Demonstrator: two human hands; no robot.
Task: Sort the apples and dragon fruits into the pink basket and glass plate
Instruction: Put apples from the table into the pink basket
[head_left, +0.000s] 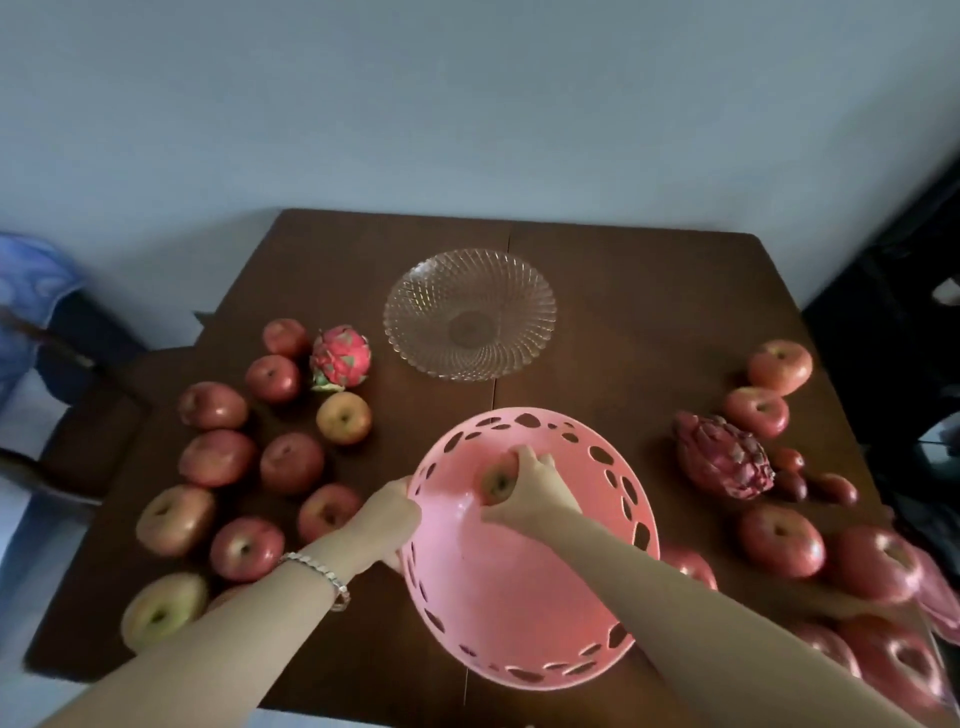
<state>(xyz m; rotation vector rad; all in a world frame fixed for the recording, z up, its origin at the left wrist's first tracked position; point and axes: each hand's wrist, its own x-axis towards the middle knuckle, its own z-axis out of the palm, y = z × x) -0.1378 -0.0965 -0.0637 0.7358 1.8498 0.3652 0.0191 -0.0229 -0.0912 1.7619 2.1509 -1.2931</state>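
The pink basket (519, 597) sits tilted near the table's front middle. My left hand (392, 519) grips its left rim. Inside the basket, my right hand (537, 486) is closed over an apple (496, 483). The glass plate (470, 312) lies bare behind the basket. Several apples (291, 462) lie on the left, with a bright pink dragon fruit (340, 358) among them. A darker dragon fruit (722, 454) and several more apples (779, 540) lie on the right.
The dark wooden table (623, 291) stands against a pale wall. A chair with blue cloth (31, 291) is at the far left. A few small dark red fruits (836, 488) sit beside the right dragon fruit. Dark furniture (904, 312) stands at the right.
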